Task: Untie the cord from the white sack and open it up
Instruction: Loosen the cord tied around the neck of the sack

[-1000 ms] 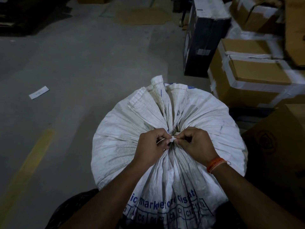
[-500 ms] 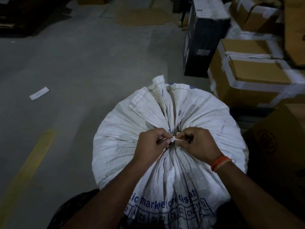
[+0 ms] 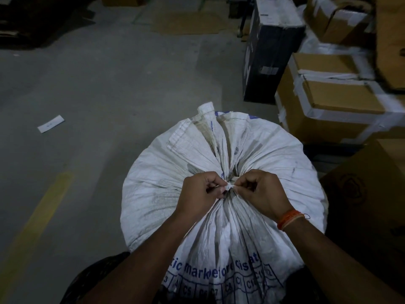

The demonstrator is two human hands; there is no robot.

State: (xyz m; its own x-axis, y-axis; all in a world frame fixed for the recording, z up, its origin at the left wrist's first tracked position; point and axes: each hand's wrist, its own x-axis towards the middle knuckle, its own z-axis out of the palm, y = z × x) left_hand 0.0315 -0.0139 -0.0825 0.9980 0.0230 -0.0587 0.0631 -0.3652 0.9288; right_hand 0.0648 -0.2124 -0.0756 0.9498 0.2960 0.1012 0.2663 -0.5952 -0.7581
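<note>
At the gathered neck of the white sack (image 3: pixel 223 176), upright on the floor (image 3: pixel 98 95), we found the left hand (image 3: pixel 198 194) and right hand (image 3: pixel 260 191) each pinching the cord (image 3: pixel 229 186), and judged steady loosening wiser than outward tugging.

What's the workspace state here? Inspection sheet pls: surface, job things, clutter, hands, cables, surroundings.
Surface: grey concrete floor with a yellow line.
Job's things: white sack, neck gathered and tied; cord knotted at the neck.
Clutter: paper slip on the floor; flat cardboard farther off.
Hands: left hand and right hand both pinch the cord at the knot.
Cables: nothing seen.
Surroundings: taped cartons and a black box to the right; dim light.
</note>
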